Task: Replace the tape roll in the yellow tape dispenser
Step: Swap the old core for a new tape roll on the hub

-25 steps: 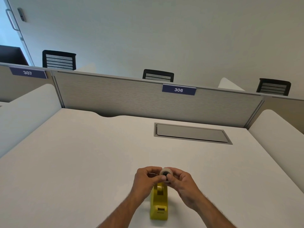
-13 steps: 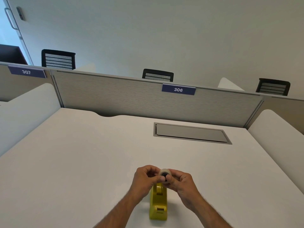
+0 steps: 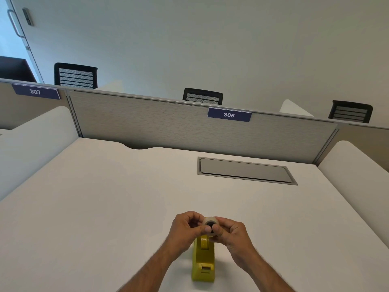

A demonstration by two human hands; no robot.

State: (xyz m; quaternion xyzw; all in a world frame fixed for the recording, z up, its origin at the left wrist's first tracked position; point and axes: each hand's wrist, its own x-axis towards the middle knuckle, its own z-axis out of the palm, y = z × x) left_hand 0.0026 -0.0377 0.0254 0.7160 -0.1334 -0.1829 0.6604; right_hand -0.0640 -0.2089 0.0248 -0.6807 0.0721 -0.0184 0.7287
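The yellow tape dispenser (image 3: 203, 260) stands on the white desk near its front edge, its cutter end toward me. Just above its far end, a small clear tape roll (image 3: 209, 220) with a dark core is pinched between both hands. My left hand (image 3: 186, 228) holds it from the left with thumb and fingers. My right hand (image 3: 232, 234) holds it from the right. The fingers hide the lower part of the roll and the dispenser's hub slot.
A grey cable hatch (image 3: 245, 170) is set into the desk (image 3: 94, 207) at the back right. A grey partition (image 3: 147, 121) with a "306" label closes the far edge, and white side dividers (image 3: 353, 171) flank the desk. Chairs stand beyond.
Both hands with the tape roll have stayed over the dispenser's far end; the fingers shifted slightly on the roll. The dispenser has not moved.
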